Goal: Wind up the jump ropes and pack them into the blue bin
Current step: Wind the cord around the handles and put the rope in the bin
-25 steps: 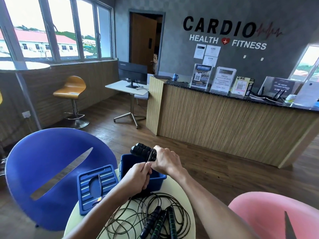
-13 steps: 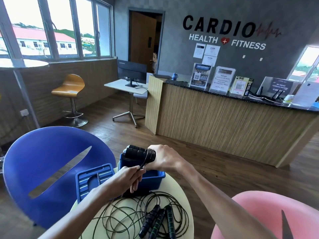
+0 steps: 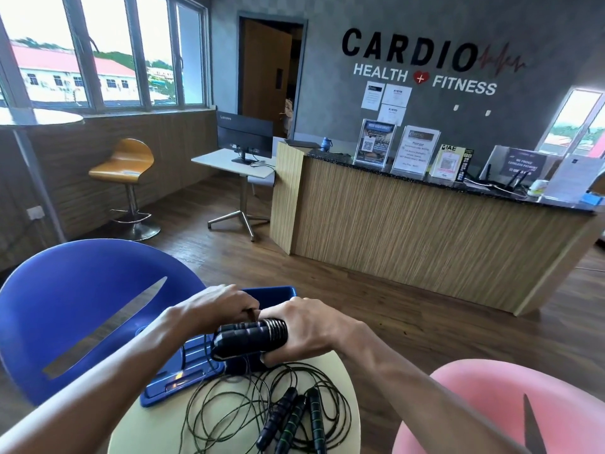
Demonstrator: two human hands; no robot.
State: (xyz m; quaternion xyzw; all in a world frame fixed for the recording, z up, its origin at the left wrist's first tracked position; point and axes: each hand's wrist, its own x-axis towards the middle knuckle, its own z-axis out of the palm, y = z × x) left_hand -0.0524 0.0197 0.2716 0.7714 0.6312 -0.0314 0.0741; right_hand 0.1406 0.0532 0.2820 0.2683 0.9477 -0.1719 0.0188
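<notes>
So the person's right hand (image 3: 307, 329) is wrapped around a pair of black ribbed handles (image 3: 250, 337) held together sideways, right above the near edge of the blue bin (image 3: 278, 293). The left hand (image 3: 219, 306) sits just beside it with curled fingers pinching what looks like the thin cord near the handles, though the exact grip is hard to make out since the fingers are tucked behind. Can't see what's inside the bin, the hands and handles block pretty much all of it; only the far rim shows. The blue lid (image 3: 176, 371) lies flat on the tabletop (image 3: 157, 427) just left of the bin, partly under the left forearm. Closer to the camera there's a loose tangle of rope (image 3: 229, 404) spread out over the round pale tabletop, with three more black handles (image 3: 294, 417) lying side by side on top of it, a couple with green stripes. A blue chair (image 3: 82, 306) sits off to the left and a pink chair (image 3: 491, 411) to the right.
</notes>
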